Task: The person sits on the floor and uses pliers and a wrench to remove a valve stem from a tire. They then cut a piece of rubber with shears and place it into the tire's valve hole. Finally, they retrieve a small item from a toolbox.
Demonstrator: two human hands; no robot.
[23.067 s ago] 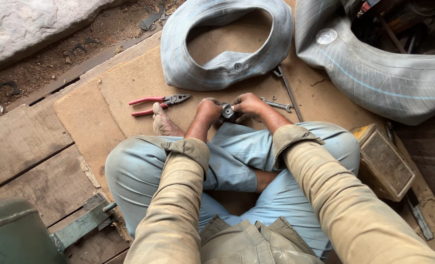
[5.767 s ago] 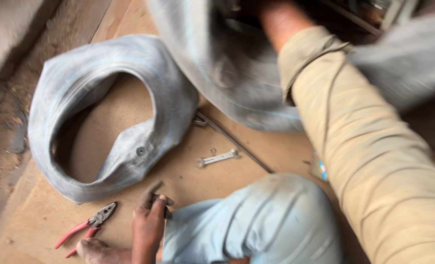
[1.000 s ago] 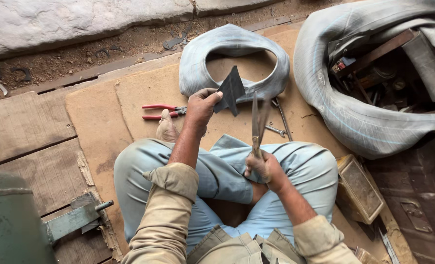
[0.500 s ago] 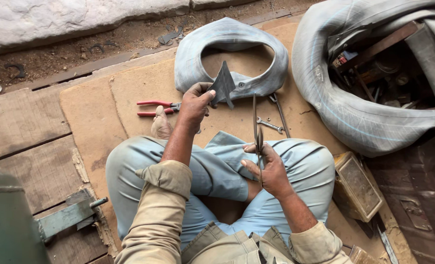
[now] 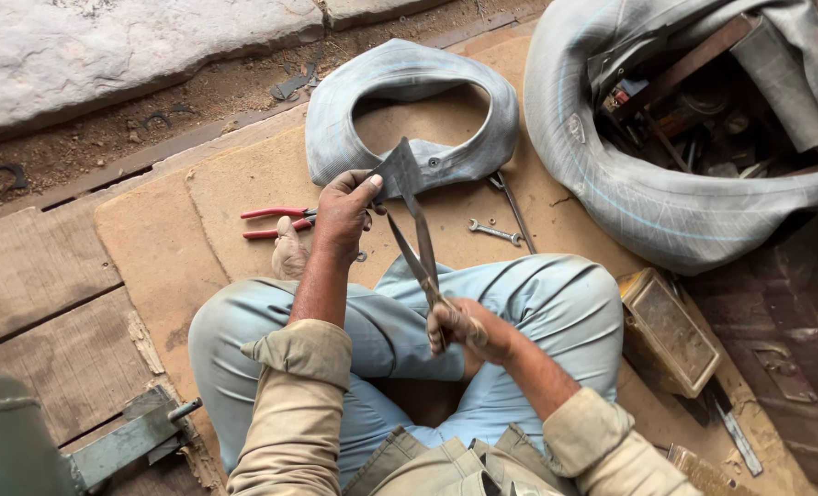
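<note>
I sit cross-legged on brown boards. My left hand [image 5: 343,214] pinches a dark grey, roughly triangular piece of rubber [image 5: 398,171] and holds it up over my knees. My right hand [image 5: 462,328] grips the handles of long metal scissors [image 5: 418,250]. Their blades are parted and point up, and their tips meet the lower edge of the rubber piece.
A small grey inner tube [image 5: 411,108] lies ahead on the board [image 5: 243,165]. A larger tube [image 5: 638,184] at the right rings a heap of tools. Red-handled pliers [image 5: 276,221], a small spanner [image 5: 494,231], a thin rod [image 5: 515,209] and a metal tin [image 5: 671,329] lie nearby.
My right hand has swung the scissors from upright at my right knee leftwards to the rubber piece, blades now parted. My left hand has kept the piece raised.
</note>
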